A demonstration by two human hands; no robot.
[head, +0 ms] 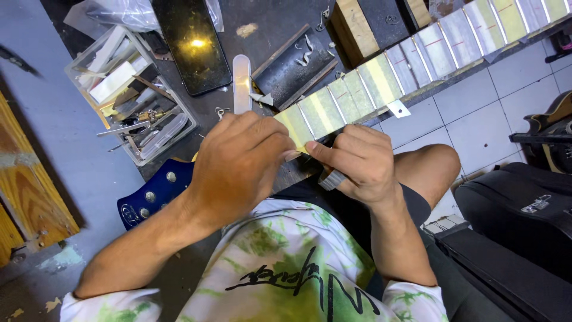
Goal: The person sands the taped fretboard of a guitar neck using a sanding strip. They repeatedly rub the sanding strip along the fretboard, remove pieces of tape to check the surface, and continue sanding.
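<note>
A guitar neck (417, 56) lies across the dark workbench, its fretboard covered in strips of yellowish masking tape between metal frets. My left hand (238, 164) rests over the near end of the neck, fingers curled at the last taped section. My right hand (357, 161) pinches the edge of the tape (295, 128) at that same end with thumb and forefinger. A grey roll or pad sticks out under the right palm (333, 179). What the left fingertips hold is hidden.
A clear plastic tray of small tools (128, 95) sits at the left of the bench. A black phone (190, 42) and a pale nail-file-shaped tool (241, 83) lie behind my hands. A blue guitar body (152, 194) is at lower left; black cases (524, 214) stand at right on the tiled floor.
</note>
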